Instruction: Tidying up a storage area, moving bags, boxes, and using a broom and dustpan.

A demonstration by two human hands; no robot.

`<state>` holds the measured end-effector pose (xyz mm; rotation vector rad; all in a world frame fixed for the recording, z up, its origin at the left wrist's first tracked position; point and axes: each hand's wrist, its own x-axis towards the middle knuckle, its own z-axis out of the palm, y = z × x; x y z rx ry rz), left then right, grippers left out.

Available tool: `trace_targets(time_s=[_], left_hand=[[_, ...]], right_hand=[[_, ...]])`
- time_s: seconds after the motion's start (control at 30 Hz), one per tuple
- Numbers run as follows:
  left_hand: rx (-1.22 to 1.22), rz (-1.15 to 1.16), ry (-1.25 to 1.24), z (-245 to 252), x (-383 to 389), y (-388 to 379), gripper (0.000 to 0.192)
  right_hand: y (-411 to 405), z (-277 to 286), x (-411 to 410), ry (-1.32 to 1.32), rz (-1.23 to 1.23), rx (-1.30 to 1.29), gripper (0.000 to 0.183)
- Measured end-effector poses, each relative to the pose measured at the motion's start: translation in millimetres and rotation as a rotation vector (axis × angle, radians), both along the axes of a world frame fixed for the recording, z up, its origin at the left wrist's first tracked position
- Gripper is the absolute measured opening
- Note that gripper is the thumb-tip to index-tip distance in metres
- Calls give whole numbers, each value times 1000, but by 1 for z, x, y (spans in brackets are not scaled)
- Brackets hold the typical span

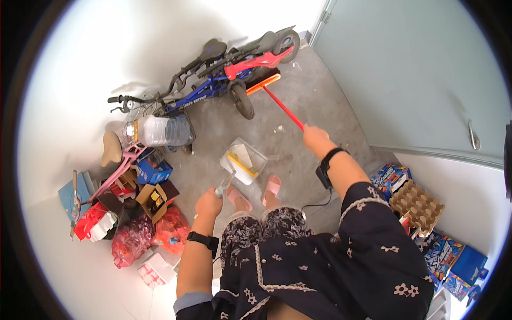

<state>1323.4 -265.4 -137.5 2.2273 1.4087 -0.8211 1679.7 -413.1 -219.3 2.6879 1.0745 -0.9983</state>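
My right hand (317, 139) is closed round the red handle of a broom (283, 107). The broom's orange head (263, 84) reaches to the red and blue scooter and bicycle by the wall, its dark bristles partly hidden behind the wheel. In my left hand (209, 203) is the grey handle of a dustpan (244, 161). This dustpan, white with a yellow strip, rests on the concrete floor just ahead of my pink slippers (273, 187). Its contents are hard to make out beyond a pale flat piece.
Against the left wall stand a blue bicycle (200, 94), a red scooter (256, 63) and a large clear water bottle (164, 130). Boxes and red plastic bags (172, 230) crowd the lower left. At right are a grey door (416, 72), cartons (444, 256) and an egg tray (417, 205).
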Motion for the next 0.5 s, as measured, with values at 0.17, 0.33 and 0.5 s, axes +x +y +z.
trace_targets(time_s=[0.17, 0.33, 0.5], left_hand=[[-35, 41, 3, -2, -22, -4, 26], [-47, 56, -22, -9, -50, -6, 27], [-41, 55, -55, -3, -51, -4, 27]], right_hand=[[-33, 6, -6, 13, 128, -102, 30], [-135, 59, -36, 101, 127, -331, 39], [-222, 106, -68, 203, -41, -267, 39]])
